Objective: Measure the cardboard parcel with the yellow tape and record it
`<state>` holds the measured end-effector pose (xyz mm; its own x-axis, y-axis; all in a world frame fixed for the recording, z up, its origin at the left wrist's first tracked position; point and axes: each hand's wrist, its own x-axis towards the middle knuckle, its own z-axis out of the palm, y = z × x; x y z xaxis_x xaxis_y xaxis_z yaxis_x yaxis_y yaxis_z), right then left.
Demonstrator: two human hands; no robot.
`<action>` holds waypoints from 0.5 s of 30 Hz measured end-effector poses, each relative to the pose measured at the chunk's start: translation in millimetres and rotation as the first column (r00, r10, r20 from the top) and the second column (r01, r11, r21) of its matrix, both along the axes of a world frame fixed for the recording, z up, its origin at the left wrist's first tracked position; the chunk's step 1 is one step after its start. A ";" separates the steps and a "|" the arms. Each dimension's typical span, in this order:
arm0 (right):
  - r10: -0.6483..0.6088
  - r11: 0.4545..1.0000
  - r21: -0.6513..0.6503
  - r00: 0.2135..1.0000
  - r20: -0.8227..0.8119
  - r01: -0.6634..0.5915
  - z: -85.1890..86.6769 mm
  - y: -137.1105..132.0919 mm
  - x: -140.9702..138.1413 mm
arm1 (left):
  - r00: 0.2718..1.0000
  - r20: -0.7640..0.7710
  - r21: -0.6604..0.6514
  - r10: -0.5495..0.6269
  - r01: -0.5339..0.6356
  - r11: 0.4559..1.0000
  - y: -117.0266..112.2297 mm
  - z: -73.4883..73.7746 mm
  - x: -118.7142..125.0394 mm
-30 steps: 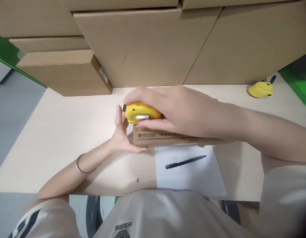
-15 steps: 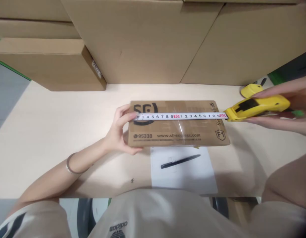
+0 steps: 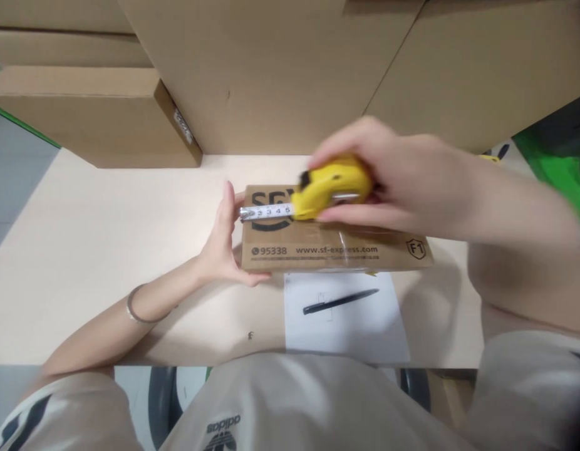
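A small cardboard box (image 3: 388, 252) with SF Express print lies in front of me. My left hand (image 3: 224, 241) holds its left end, thumb along the near edge and one finger raised off the top. In my right hand (image 3: 379, 163) is a yellow tape measure (image 3: 334, 185), gripped just over the box's top. A short length of white blade (image 3: 271, 212) sticks out to the left, numbers up to 5 showing. Its metal hook sits by the box's left edge, close to my left fingers. The right hand is slightly blurred and covers part of the box.
On the light table (image 3: 106, 250), a white sheet (image 3: 346, 332) with a black pen (image 3: 341, 300) lies nearest me. Large cartons (image 3: 271, 81) stand along the back, with a flatter carton (image 3: 106, 125) at the left. A yellow object (image 3: 490, 158) shows partly behind my right arm.
My right hand has moved left over the box with the tape measure, and most of the blade has gone back into its case. My left fingertip has lifted off the blade.
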<state>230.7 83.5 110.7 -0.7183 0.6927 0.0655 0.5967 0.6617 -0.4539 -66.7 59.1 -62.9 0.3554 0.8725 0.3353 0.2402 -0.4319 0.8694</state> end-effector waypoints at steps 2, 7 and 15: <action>0.143 0.984 0.102 0.989 0.043 -0.146 -4.3 5.6 -40.7 | 0.997 -0.006 0.148 -0.077 0.077 0.986 -0.9 -5.5 -2.4; 0.272 0.932 0.240 0.962 0.028 -0.270 1.4 2.3 -65.7 | 0.999 -0.031 0.187 -0.028 0.033 0.982 -3.2 -2.7 -5.6; 0.040 0.976 0.211 0.917 -0.398 0.049 27.2 -15.7 -22.1 | 0.931 0.324 -0.432 0.168 -0.012 0.902 -5.6 49.8 18.7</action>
<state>208.6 67.8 138.0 -0.5984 0.6337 0.4903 0.3995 0.7664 -0.5030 -48.0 53.4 -13.1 0.1980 0.9800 0.0204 -0.0879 -0.0030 0.9961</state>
